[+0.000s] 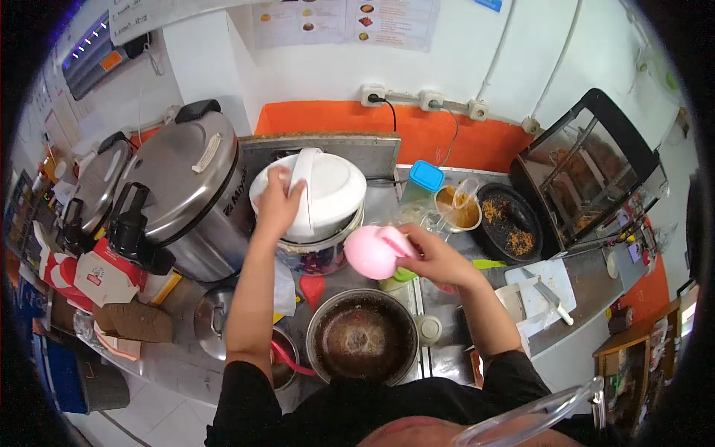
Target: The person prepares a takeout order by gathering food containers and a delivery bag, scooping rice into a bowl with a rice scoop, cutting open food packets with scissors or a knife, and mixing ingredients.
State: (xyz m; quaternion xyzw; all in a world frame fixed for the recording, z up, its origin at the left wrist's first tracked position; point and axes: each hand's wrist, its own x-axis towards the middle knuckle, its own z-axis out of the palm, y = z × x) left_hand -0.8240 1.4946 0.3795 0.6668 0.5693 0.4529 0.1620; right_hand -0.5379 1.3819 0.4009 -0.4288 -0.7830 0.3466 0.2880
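My left hand has its fingers curled at the broad carry handle of a white lidded container. That container sits tilted over a white bucket with a coloured print. In my right hand is a pink rounded plastic cup, held by its side, just right of the bucket. Part of a green object shows beneath the cup. Below both hands stands a wide metal pan with a browned inside.
Large steel pressure cookers stand on the left. A glass display case, a black pan with crumbs and a blue-lidded container are at right. A knife lies on a white cutting board. Sockets line the wall.
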